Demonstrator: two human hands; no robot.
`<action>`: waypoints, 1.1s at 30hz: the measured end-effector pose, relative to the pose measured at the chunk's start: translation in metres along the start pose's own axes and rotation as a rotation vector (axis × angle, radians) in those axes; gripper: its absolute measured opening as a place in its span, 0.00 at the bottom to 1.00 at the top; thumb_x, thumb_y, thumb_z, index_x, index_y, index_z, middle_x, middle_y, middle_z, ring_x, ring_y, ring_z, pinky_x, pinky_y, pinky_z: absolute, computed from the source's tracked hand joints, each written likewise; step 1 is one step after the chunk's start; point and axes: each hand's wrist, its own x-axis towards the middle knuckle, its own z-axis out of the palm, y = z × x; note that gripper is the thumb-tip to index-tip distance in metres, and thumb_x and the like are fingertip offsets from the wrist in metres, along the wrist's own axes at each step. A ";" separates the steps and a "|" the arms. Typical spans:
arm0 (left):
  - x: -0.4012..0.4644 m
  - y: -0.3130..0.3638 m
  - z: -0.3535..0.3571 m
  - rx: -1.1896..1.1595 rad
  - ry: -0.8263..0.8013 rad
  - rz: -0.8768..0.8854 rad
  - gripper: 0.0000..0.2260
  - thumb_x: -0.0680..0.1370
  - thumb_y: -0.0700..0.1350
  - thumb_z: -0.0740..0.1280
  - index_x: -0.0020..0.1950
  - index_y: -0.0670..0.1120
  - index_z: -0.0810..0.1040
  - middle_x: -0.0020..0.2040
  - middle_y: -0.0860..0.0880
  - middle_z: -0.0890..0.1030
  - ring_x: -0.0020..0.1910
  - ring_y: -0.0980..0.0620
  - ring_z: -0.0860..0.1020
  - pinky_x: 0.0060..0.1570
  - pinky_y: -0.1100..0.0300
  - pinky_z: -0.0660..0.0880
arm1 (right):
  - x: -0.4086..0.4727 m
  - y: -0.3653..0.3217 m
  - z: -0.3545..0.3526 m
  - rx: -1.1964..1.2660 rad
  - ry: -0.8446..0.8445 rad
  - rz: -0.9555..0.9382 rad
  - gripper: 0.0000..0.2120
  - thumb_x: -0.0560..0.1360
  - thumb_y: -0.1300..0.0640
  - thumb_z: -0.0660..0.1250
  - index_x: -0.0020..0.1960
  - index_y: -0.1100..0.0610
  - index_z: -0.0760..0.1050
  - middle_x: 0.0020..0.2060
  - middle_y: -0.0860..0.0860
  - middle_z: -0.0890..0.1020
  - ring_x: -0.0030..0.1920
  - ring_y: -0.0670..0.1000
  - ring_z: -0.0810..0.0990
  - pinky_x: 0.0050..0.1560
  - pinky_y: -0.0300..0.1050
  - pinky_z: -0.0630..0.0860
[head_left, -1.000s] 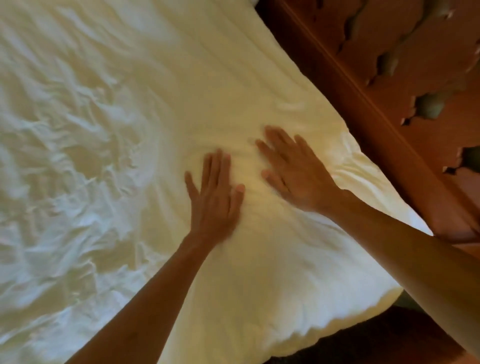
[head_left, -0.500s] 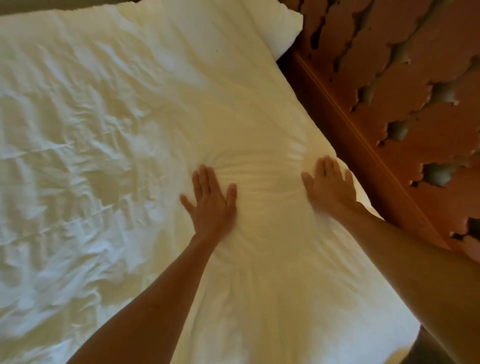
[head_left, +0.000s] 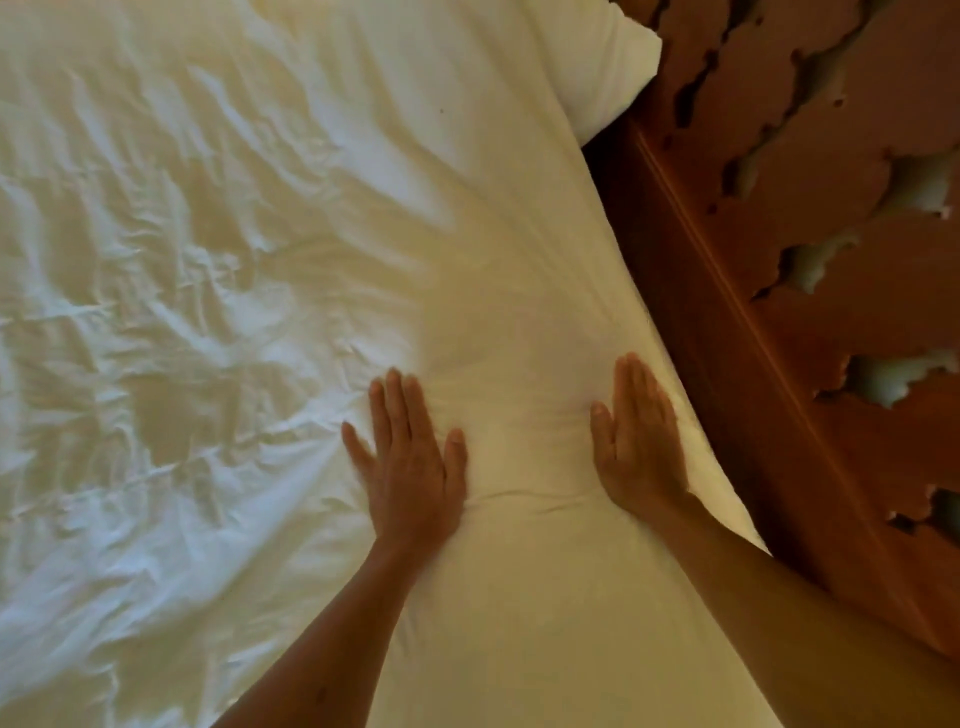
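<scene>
The white bed sheet (head_left: 291, 249) covers the mattress across most of the view, creased on the left and smoother near its right edge. Both hands lie flat on it, fingers straight, gripping nothing — the left hand (head_left: 413, 467) inboard, the right hand (head_left: 641, 447) just beside the edge. A white pillow (head_left: 610, 67) lies at the top, touching the carved wooden bed frame (head_left: 779, 322) on the right.

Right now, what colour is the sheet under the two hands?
Plain white, creamy in the shade, with no pattern: the sheet shows best in the head view.
</scene>
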 end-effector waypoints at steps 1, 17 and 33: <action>0.001 0.000 0.004 0.000 0.008 -0.012 0.32 0.81 0.57 0.47 0.80 0.41 0.49 0.81 0.44 0.48 0.80 0.47 0.44 0.74 0.36 0.44 | 0.005 0.005 0.003 0.027 0.000 -0.017 0.33 0.80 0.41 0.42 0.80 0.59 0.48 0.79 0.56 0.52 0.79 0.52 0.50 0.78 0.51 0.49; 0.040 -0.043 0.020 -0.376 0.025 -0.773 0.44 0.74 0.71 0.45 0.80 0.44 0.44 0.81 0.48 0.46 0.79 0.53 0.44 0.76 0.52 0.42 | 0.083 0.059 0.021 0.258 -0.064 -0.057 0.37 0.77 0.40 0.40 0.77 0.62 0.60 0.75 0.56 0.63 0.76 0.53 0.60 0.77 0.48 0.49; 0.194 -0.041 -0.025 0.072 -0.313 0.078 0.35 0.73 0.71 0.36 0.78 0.62 0.50 0.80 0.55 0.53 0.79 0.52 0.51 0.75 0.41 0.45 | 0.209 -0.092 -0.010 -0.109 -0.100 -0.618 0.30 0.77 0.44 0.46 0.71 0.55 0.72 0.70 0.54 0.74 0.71 0.54 0.69 0.71 0.50 0.59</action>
